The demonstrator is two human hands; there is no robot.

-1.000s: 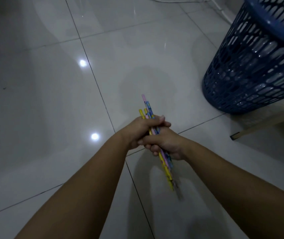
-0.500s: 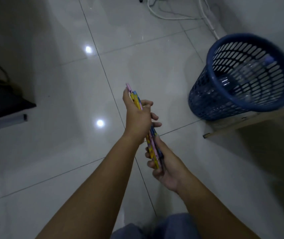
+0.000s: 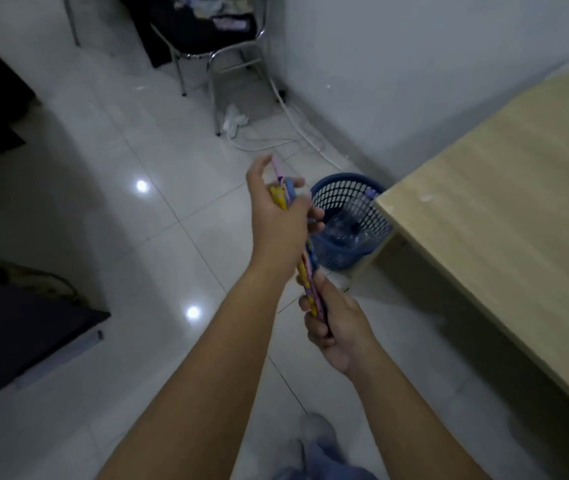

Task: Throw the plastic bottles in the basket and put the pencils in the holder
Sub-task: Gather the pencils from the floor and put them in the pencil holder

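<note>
I hold a bundle of pencils (image 3: 305, 271), yellow, pink and blue, almost upright in front of me. My left hand (image 3: 278, 223) grips the upper part, with the pink tip sticking out above the thumb. My right hand (image 3: 336, 325) is closed around the lower end. Beyond the hands a blue mesh basket (image 3: 345, 194) stands on the floor by the table corner, with clear plastic bottles (image 3: 349, 226) inside it. No pencil holder is in view.
A light wooden table (image 3: 504, 209) fills the right side. A metal-legged chair (image 3: 214, 46) stands at the back by the wall, with white cables (image 3: 297, 133) on the tiles. Dark furniture (image 3: 16, 327) lines the left. My feet show at the bottom.
The view has risen and pulled back, so the basket looks smaller and the table and chair have come into sight. Both hands keep their grip on the pencils, now spread further apart along the bundle.
</note>
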